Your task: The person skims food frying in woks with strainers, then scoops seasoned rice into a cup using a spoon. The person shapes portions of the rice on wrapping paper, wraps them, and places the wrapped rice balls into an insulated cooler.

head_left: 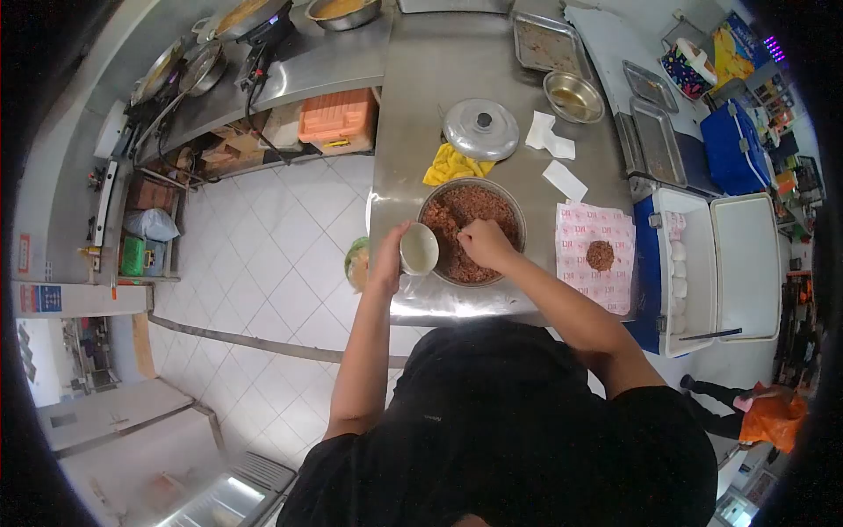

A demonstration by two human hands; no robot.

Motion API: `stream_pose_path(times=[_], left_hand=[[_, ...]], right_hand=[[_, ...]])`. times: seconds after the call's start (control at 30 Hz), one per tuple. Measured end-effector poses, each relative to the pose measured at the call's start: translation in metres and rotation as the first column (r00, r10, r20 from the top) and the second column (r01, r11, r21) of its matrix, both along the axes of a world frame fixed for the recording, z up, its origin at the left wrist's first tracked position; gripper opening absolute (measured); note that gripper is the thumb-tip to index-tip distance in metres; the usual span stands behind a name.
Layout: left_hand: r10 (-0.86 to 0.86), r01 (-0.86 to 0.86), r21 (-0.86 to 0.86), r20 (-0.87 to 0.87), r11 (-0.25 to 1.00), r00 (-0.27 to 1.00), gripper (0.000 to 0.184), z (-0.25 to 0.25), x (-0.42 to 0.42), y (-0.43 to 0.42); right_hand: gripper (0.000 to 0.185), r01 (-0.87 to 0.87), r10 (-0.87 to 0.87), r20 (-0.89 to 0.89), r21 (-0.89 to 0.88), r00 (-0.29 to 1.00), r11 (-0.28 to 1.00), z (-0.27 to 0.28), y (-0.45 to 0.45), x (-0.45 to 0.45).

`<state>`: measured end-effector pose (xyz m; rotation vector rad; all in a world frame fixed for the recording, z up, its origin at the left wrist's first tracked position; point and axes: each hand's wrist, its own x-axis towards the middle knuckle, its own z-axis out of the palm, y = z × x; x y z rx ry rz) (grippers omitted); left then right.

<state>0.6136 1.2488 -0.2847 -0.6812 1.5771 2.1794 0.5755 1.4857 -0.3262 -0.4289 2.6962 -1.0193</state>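
My left hand (389,257) holds a small pale bowl (420,249) at the left rim of a round metal pot (522,235). Reddish-brown grainy food (474,205) fills much of the pot. Over the food, my right hand (483,241) is closed; whatever its fingers hold is too small to make out. To the right, a pink printed paper sheet (572,230) carries a round patch of the same-looking food (601,256). Behind the pot are a yellow cloth (455,167) and a silver lid with a black knob (481,132).
White papers (565,180), a metal bowl (573,97) and a metal tray (549,46) lie farther back on the steel table (421,79). An open cooler (694,290) stands right of the table. A person in orange (773,417) is at the far right.
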Motion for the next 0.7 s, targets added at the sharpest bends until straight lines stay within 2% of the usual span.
stream_pose_path(times=[0.07, 0.13, 0.23, 0.33, 0.37, 0.43, 0.5, 0.53, 0.6, 0.67, 0.7], left_hand=[[0.062, -0.062, -0.014, 0.023, 0.998, 0.998, 0.057, -0.005, 0.0, 0.0], [0.163, -0.161, -0.064, 0.027, 0.985, 0.986, 0.055, -0.012, 0.002, 0.005], [0.047, -0.087, -0.257, -0.16, 0.962, 0.986, 0.045, -0.017, -0.002, 0.007], [-0.155, 0.071, -0.418, -0.17, 0.906, 0.973, 0.036, 0.015, -0.013, 0.029], [-0.136, 0.096, -0.296, -0.118, 0.95, 0.984, 0.038, 0.029, -0.017, 0.042], [-0.127, 0.127, -0.041, -0.014, 0.991, 0.992, 0.041, 0.049, -0.026, 0.067], [-0.203, 0.193, 0.283, 0.004, 0.94, 0.979, 0.044, 0.03, -0.036, 0.07], [-0.243, 0.216, 0.433, 0.008, 0.875, 0.97, 0.046, 0.023, -0.039, 0.071], [-0.197, 0.176, 0.529, -0.018, 0.83, 0.98, 0.05, 0.011, -0.041, 0.073], [-0.18, 0.169, 0.601, -0.042, 0.781, 0.983, 0.054, -0.003, -0.041, 0.068], [-0.133, 0.124, 0.584, -0.028, 0.802, 0.991, 0.053, -0.002, -0.039, 0.068]], right_hand=[[0.023, -0.013, 0.014, 0.024, -0.048, 1.0, 0.999, 0.007, 0.009, -0.001], [0.021, -0.042, 0.042, 0.043, 0.008, 0.998, 0.999, 0.019, 0.023, 0.0], [0.02, -0.036, 0.034, 0.034, 0.05, 0.999, 0.998, 0.041, 0.056, -0.004], [0.021, -0.016, 0.031, -0.085, 0.163, 0.996, 0.986, 0.077, 0.074, -0.011], [0.021, -0.005, 0.036, -0.143, 0.214, 0.989, 0.977, 0.097, 0.078, -0.011], [0.02, 0.008, 0.043, -0.124, 0.382, 0.991, 0.924, 0.143, 0.063, -0.008], [0.019, 0.016, 0.033, -0.089, 0.505, 0.996, 0.863, 0.159, 0.048, -0.004], [0.019, 0.009, 0.081, -0.171, 0.47, 0.982, 0.883, 0.153, 0.044, 0.001], [0.021, -0.02, 0.168, -0.335, 0.403, 0.927, 0.915, 0.138, 0.037, 0.013], [0.026, -0.002, 0.16, -0.404, 0.363, 0.901, 0.932, 0.138, 0.041, 0.023], [0.029, 0.001, 0.158, -0.436, 0.343, 0.886, 0.939, 0.139, 0.043, 0.025]])
